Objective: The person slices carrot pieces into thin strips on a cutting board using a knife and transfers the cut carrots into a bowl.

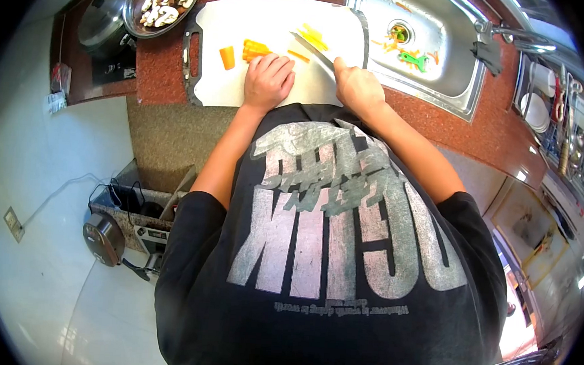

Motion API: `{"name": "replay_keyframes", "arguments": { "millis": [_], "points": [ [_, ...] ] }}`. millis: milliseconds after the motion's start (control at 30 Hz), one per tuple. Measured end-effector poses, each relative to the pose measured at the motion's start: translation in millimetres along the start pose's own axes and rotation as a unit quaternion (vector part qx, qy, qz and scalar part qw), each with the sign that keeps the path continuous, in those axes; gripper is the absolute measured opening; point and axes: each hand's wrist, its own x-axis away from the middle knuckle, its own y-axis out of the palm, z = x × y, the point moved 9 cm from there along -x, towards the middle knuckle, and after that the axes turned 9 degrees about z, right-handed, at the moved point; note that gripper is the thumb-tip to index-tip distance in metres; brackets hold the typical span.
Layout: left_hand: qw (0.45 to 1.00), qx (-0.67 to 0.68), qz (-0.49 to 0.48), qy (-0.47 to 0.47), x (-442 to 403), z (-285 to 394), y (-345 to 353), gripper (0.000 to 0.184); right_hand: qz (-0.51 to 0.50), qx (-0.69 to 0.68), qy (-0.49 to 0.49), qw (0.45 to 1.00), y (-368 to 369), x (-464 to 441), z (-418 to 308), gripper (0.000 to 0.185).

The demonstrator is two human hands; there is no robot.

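On the white cutting board (215, 24), my left hand (269, 81) has its fingers curled down against a small pile of cut carrot (254, 49). My right hand (359, 89) grips the handle of a kitchen knife (318, 54), its blade slanting up and left across the board. Yellow-orange carrot sticks (312, 34) lie at the blade's far side. Between the knife and my left hand is one thin carrot strip (298, 56). A thick carrot chunk (227, 57) sits apart at the left. My left fingertips are partly hidden.
Beyond the board's right edge is a steel sink (444, 91) with orange peelings and a green peeler (414, 61). A bowl (130, 13) of sliced mushrooms stands at the upper left, beside a lidded pot (104, 20). A dish rack (557, 118) with utensils is far right.
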Motion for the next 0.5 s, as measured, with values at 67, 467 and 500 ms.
{"name": "replay_keyframes", "arguments": {
  "millis": [67,467,500],
  "points": [
    [1.0,0.003,-0.005,-0.004,-1,-1,3,0.025,-0.001,0.002,-0.002,1.0,-4,2,-2,0.01],
    [1.0,0.006,-0.018,-0.008,-8,0,11,0.03,-0.027,0.063,-0.048,0.996,-10,14,-20,0.012],
    [1.0,0.013,-0.02,-0.008,-7,0,12,0.03,-0.025,0.071,-0.054,0.996,-12,14,-21,0.011]
  ]
}}
